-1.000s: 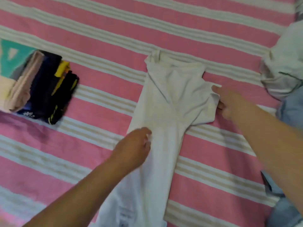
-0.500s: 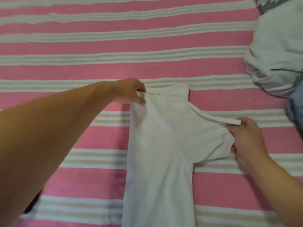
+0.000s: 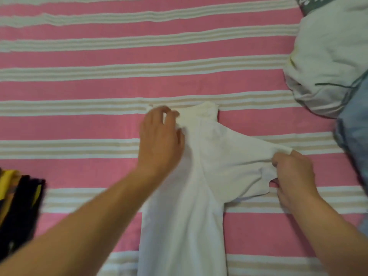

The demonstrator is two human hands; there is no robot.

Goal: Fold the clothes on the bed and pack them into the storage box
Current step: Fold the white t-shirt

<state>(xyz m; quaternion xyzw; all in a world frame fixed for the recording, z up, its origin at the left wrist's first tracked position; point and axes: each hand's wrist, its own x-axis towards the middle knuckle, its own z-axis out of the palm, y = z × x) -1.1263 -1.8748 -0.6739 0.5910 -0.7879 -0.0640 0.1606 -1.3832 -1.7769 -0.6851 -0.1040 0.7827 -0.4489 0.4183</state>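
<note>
a bed (image 3: 99, 86) covered in a pink sheet with white and beige stripes fills the view. a white shirt (image 3: 185, 206) lies flat on it near the middle, partly folded into a long narrow strip that runs from its collar end at the far side down to the near edge of the view. one sleeve (image 3: 243, 172) sticks out sideways from the shirt's right side. the left hand (image 3: 159, 142) rests on the shirt's far left corner, palm down, fingers bent at the tips and pinching the cloth at the shoulder beside the collar. the right hand (image 3: 294, 178) is at the end of the sleeve, fingers curled and gripping the cuff edge, which is lifted a little and bunched under the fingers. both bare forearms reach in from the near side, one on each side of the shirt. well left of the shirt, at the view's edge, sits a stack (image 3: 20, 212) of folded dark and yellow clothes, blurred. well right of the shirt and further back lies a crumpled pale pile (image 3: 328, 62) of cloth with thin dark lines on it, and just nearer than that pile a piece of light blue denim (image 3: 354, 136) runs along the right edge.
</note>
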